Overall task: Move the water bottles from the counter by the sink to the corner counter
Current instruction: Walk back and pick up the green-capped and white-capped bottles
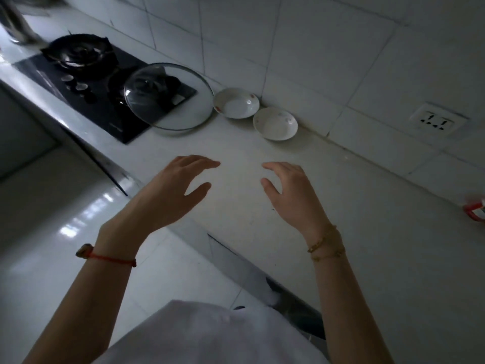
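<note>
My left hand (170,190) and my right hand (291,195) hover side by side over the white corner counter (367,232), palms down, fingers spread and slightly curled, holding nothing. A red string bracelet is on the left wrist and a gold chain on the right. At the far right edge, a small red-and-white object (476,210) pokes into view; I cannot tell whether it is part of a water bottle. No whole bottle is in view.
Two white bowls (236,103) (275,124) sit in the corner by the tiled wall. A glass pot lid (168,98) rests partly on the black gas hob (86,74). A wall socket (437,121) is at the right. The shiny floor (65,219) lies lower left.
</note>
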The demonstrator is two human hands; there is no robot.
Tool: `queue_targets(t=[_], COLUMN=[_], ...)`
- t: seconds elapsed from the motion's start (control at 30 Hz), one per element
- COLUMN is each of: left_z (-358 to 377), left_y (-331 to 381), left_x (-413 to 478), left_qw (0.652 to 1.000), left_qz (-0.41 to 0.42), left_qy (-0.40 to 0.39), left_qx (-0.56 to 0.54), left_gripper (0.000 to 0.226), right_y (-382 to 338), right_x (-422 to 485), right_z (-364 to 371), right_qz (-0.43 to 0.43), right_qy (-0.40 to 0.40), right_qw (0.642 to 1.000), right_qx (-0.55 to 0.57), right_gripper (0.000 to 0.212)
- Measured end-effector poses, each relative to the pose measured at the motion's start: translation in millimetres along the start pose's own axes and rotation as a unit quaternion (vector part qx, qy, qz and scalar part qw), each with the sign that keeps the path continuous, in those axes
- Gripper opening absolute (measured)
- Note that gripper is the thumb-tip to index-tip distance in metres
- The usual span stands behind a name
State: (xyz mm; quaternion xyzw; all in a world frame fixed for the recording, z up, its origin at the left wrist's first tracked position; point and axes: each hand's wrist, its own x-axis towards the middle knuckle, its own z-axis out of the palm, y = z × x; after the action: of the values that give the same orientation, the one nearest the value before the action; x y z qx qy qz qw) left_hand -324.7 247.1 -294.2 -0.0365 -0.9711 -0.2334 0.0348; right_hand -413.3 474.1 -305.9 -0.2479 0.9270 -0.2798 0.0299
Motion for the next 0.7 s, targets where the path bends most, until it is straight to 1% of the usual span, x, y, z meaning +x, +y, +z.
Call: queue_targets(t=[0.2, 0.4, 0.57, 0.7], left_z=[-37.0, -67.4, -83.4, -86.3], left_y=[-64.9, -126.6, -165.4, -184.9], left_x=[-65.4, -136.7, -195.2, -232.4], left_qw=[0.999, 0.992, 0.977, 0.960], left_qz=[-0.050, -0.119, -0.198, -0.255], left_qy=[0.017, 0.047, 0.081, 0.113], left_qx=[0.004, 0.016, 0.014, 0.000], left_gripper=[0.045, 0.044, 0.042, 0.042], right_y=[-78.2, -159.8, -216.2, -248.0], right_x=[13.9, 27.8, 31.7, 36.2], right_z=[58.8, 113.5, 155.1, 184.8], right_qz=[-0.038, -0.103, -0.162, -0.207], right_qy=[-0.039, -0.086, -0.153, -0.203], right_qw=[0.998, 0.991, 0.975, 0.957], right_qx=[0.011, 0.017, 0.024, 0.021], right_gripper=[0.036, 0.036, 0.036, 0.037])
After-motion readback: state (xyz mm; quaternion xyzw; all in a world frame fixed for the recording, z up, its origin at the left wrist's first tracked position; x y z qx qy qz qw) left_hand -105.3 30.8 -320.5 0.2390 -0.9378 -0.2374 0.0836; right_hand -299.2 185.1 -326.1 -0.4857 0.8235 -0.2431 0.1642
